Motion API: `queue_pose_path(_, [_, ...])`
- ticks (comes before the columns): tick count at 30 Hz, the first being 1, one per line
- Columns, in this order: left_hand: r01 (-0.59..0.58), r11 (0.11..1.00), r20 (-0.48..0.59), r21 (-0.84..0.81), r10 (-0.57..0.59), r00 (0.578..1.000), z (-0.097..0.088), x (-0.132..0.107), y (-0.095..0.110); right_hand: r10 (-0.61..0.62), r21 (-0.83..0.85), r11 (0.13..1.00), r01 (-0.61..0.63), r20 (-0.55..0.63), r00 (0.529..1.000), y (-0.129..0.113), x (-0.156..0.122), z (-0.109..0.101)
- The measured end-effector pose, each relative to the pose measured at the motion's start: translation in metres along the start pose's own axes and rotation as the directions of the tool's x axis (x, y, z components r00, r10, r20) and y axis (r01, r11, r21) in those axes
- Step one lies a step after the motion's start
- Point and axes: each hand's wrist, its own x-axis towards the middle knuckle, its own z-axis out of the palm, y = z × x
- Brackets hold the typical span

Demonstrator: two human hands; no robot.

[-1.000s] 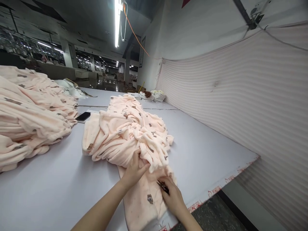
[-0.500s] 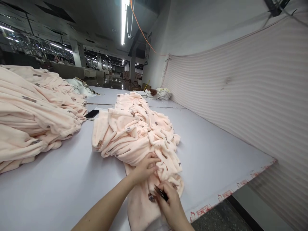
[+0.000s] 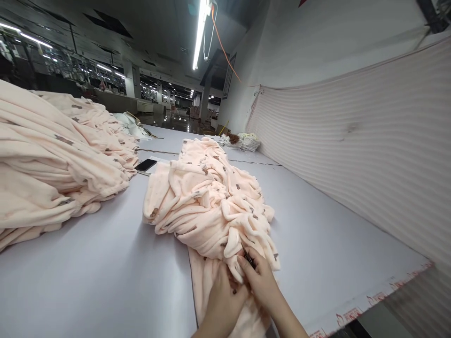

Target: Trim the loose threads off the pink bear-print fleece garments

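Observation:
A heap of pale pink plush fabric [image 3: 200, 216] with small brown printed figures lies bunched on the table in front of me. My left hand [image 3: 225, 298] is closed on a fold at its near end, the fingertips partly hidden by the cloth. Just to the right, my right hand [image 3: 261, 277] holds small dark thread snips [image 3: 249, 257], their tips pointing up and away from me. Its thumb and fingers also touch the edge of the fabric. Whether the snips' blades are apart cannot be made out.
On the left rises a large pile of the same pink fabric [image 3: 70, 164]. A black phone [image 3: 146, 165] lies between the two heaps. Stacks of white cloth [image 3: 248, 142] sit at the back of the white table [image 3: 317, 234]. Striped cloth [image 3: 369, 155] hangs along the right side.
My left hand has drawn back toward me and now grips the near fold. My right hand has moved slightly up with the snips. The view has shifted left.

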Motion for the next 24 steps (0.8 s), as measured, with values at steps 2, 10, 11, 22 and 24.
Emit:
queue_pose_path(2, [-0.018, 0.994, -0.013, -0.105, 0.017, 1.000, -0.001, 0.007, 0.000, -0.009, -0.016, 1.000, 0.010, 0.022, 1.000, -0.002, -0.005, -0.003])
queue_pose_path(10, [0.007, 0.902, 0.072, -0.432, 0.027, 0.997, -0.044, -0.010, 0.011, -0.011, -0.266, 0.960, 0.083, 0.262, 0.965, -0.027, -0.021, -0.012])
queue_pose_path(11, [0.024, 0.887, 0.087, -0.460, 0.018, 0.996, -0.048, -0.013, 0.012, 0.005, -0.252, 0.965, 0.068, 0.279, 0.960, -0.033, -0.019, -0.011])
queue_pose_path(22, [0.056, 0.827, 0.080, -0.559, -0.014, 0.997, -0.083, -0.031, 0.031, -0.031, -0.272, 0.957, 0.103, 0.257, 0.966, -0.059, -0.006, 0.018])
queue_pose_path(24, [0.050, 0.822, 0.069, -0.568, -0.013, 0.998, -0.090, -0.036, 0.035, -0.063, -0.292, 0.945, 0.144, 0.268, 0.961, -0.063, -0.005, 0.022])
